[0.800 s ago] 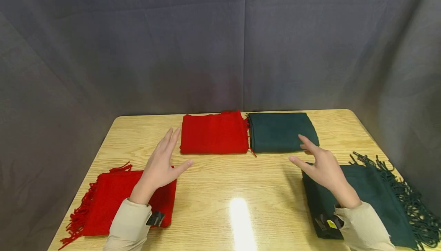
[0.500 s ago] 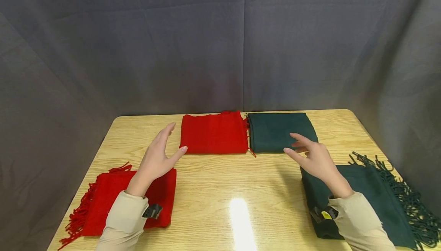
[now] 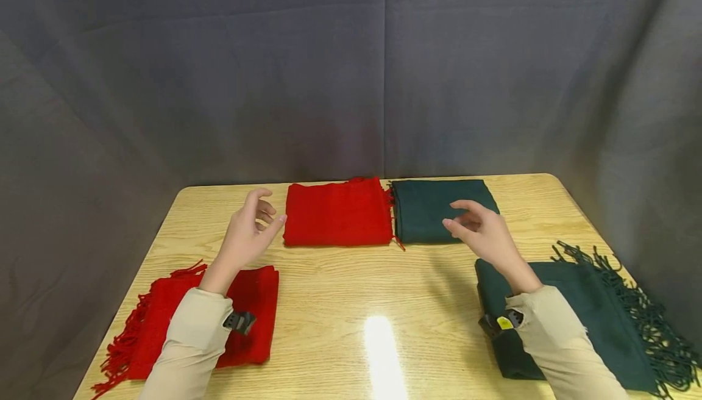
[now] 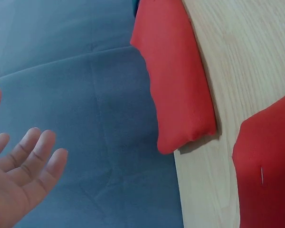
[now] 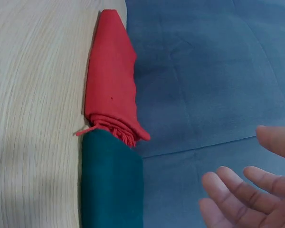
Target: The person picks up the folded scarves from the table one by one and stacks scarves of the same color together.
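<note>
My left hand (image 3: 247,232) is in the air with its fingers loosely bent, holding nothing. In the head view its thumb tip overlaps the left edge of a folded red scarf (image 3: 337,214); the left wrist view shows the fingers (image 4: 35,159) apart from that cloth. My right hand (image 3: 485,235), also bare and loosely bent, hovers in front of a folded dark green scarf (image 3: 425,208). Below the left forearm lies a second red scarf (image 3: 156,324) with fringe. A second dark green scarf (image 3: 587,321), fringed on its right, lies partly hidden under the right forearm.
The light wooden table (image 3: 340,290) has a bright reflection near its front. A grey cloth curtain (image 3: 307,71) hangs behind the table and along both sides. The two back scarves meet at the red one's fringe (image 5: 121,135).
Both hands have moved up and to the left in the head view. Their fingers have curled more, with thumbs and fingertips drawn closer. The scarves have stayed where they were.
</note>
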A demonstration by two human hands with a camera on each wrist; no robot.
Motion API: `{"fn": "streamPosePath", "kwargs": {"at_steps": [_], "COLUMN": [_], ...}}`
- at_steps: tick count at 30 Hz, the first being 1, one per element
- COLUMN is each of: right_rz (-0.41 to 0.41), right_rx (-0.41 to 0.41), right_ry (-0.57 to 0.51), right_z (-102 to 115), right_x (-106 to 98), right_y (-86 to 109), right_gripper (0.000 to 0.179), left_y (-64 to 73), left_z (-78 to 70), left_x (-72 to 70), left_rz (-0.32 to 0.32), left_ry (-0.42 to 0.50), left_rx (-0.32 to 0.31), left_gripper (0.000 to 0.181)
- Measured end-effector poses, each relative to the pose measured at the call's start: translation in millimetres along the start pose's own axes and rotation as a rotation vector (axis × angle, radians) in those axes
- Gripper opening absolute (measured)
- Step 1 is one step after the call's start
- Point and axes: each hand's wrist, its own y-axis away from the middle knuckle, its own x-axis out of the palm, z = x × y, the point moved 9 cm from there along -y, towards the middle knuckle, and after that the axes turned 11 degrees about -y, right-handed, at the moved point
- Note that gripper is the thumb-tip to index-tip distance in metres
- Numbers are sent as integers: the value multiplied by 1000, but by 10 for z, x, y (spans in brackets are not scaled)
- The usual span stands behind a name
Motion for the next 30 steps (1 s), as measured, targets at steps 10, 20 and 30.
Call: {"fn": "streamPosePath", "kwargs": {"at_steps": [10, 20, 30], "right_rz": [55, 80, 108], "right_rx": [114, 201, 267], "right_ry": [-138, -222, -238], "right_z": [-154, -275, -318], "right_x": [201, 366, 533], "right_y": [-230, -415, -554], "right_gripper": [52, 55, 59], "left_y": [-152, -274, -416], "left_z": [188, 347, 546], "left_x": [98, 184, 301], "left_rz": [60, 117, 192], "left_ry": [29, 38, 62], "left_rx": [-44, -67, -155], "left_gripper": [45, 47, 54]}}
